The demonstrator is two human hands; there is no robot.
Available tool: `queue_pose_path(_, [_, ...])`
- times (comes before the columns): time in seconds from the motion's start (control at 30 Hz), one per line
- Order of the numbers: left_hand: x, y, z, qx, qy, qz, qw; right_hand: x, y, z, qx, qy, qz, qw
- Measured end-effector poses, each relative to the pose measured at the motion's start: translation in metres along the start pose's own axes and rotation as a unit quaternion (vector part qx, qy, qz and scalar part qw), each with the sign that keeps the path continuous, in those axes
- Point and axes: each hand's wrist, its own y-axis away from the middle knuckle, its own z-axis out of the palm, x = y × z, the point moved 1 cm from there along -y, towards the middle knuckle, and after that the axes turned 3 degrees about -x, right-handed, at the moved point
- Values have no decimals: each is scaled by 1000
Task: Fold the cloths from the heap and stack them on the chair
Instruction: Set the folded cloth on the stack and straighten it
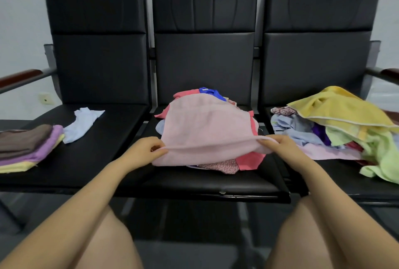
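Observation:
A pale pink cloth (205, 126) lies spread over a pile of red, blue and patterned cloths (248, 159) on the middle seat (205, 184). My left hand (144, 149) pinches its near left edge. My right hand (278, 145) pinches the near right edge, and the edge is stretched between them. A heap of loose cloths (336, 126), yellow and green on top, fills the right seat. Folded brown, purple and yellow cloths form a stack (28, 147) at the left seat's edge.
A crumpled light blue cloth (82, 124) lies on the left seat (90, 160) beside the stack. Three black chairs stand joined in a row against a pale wall, with wooden armrests (19, 77) at both ends. My knees are below the seat front.

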Motion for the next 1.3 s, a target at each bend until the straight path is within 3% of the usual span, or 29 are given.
queue_pose_path(0.13, [-2,6,-2,43,107,-30,993,0,-1,-3,1,-73,-2,997])
queue_pose_path(0.27, [15,9,1,91,195,-80,973,-2,1,2,3,-73,10,997])
queue_pose_path(0.67, [45,34,13,117,219,-105,963,-19,16,9,-39,-90,76,992])
queue_pose_path(0.83, [42,20,5,183,210,-86,957,-14,1,4,50,-85,53,994])
queue_pose_path(1.07, [37,-47,-17,214,214,-90,949,-22,-69,1,138,-18,37,990])
queue_pose_path(1.3, [16,-125,-5,259,308,-177,898,-4,-150,5,228,-59,80,968])
